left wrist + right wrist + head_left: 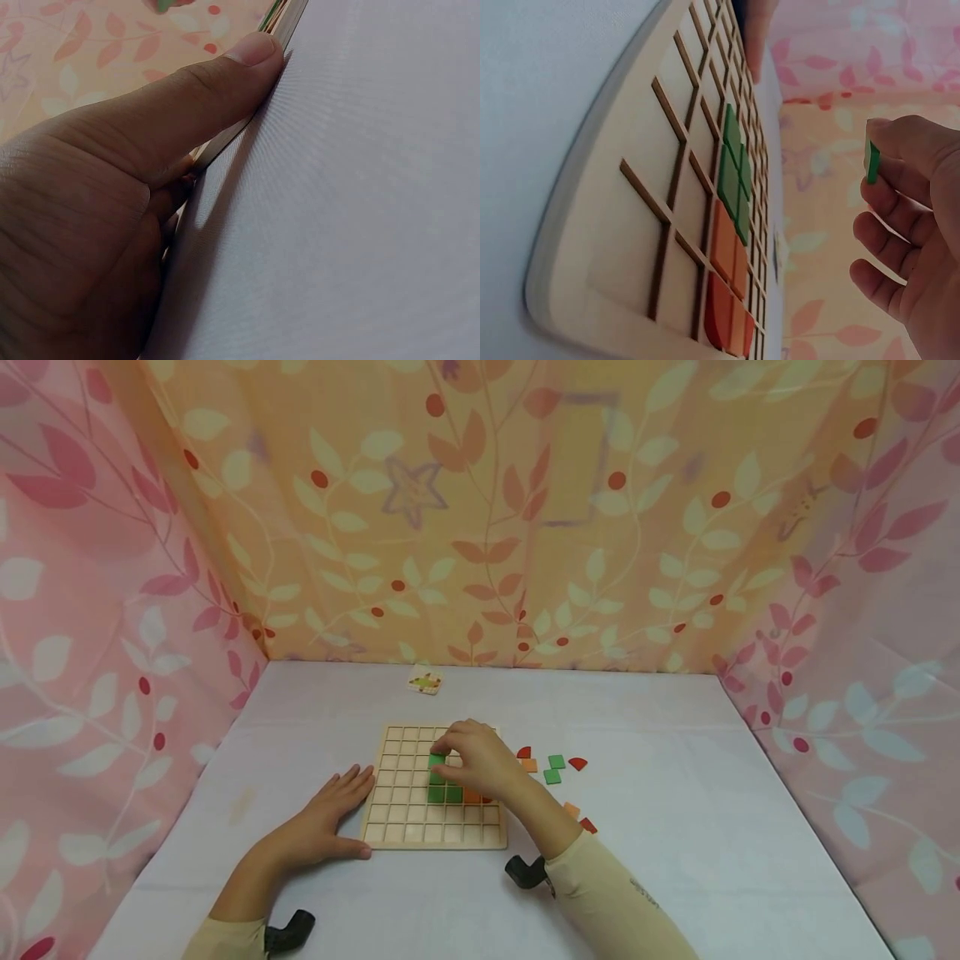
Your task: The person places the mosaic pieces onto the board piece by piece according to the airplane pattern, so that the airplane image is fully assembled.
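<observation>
A wooden grid board [386, 814] lies on the white table. Green square tiles [731, 176], orange tiles [724, 240] and red rounded pieces [718, 311] fill a block of its cells. My right hand [480, 764] is over the board. Between thumb and forefinger it pinches a small green tile [872, 159], held apart from the board in the right wrist view. My left hand [330, 818] rests at the board's left side with fingers extended. In the left wrist view its thumb [251, 51] touches the board's edge.
Right of the board lie loose green tiles [556, 762], orange tiles [529, 766] and red quarter-round pieces [577, 764]. A small patterned card [425, 680] lies near the table's back edge. Floral cloth walls [487, 527] enclose the table on three sides.
</observation>
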The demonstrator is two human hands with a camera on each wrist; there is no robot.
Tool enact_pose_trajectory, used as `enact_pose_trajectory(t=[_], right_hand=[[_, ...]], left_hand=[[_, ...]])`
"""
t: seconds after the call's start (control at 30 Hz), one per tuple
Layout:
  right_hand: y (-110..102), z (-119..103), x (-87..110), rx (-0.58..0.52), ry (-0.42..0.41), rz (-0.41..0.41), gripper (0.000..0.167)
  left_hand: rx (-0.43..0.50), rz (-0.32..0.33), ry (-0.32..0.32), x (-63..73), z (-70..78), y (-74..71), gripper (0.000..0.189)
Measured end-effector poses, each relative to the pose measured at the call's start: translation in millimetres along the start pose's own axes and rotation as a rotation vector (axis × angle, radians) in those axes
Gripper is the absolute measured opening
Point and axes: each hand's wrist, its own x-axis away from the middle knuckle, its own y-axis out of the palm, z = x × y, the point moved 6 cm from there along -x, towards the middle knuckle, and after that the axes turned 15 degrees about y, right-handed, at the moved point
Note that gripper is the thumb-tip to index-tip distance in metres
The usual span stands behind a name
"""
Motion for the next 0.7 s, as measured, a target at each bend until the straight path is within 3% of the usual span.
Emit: enact_pose_trajectory(t=[0.2,0.4,0.7], right_hand=[[17,-3,-10.5,-0.014,0.023,-0.025,0.025],[34,-4,-20.0,-0.020,0.046,-0.077,0.025],[54,-3,-24.9,0.037,0.052,-0.100,0.023]], left_hand=[[-0.012,0.007,0.021,-0.3,-0.4,-0.9,0.119],[0.006,-0.009,-0.002,-1.5,-1.4,-0.7,0.120],[0.002,0.003,0.005,-0.4,0.9,-0.5,0.118]])
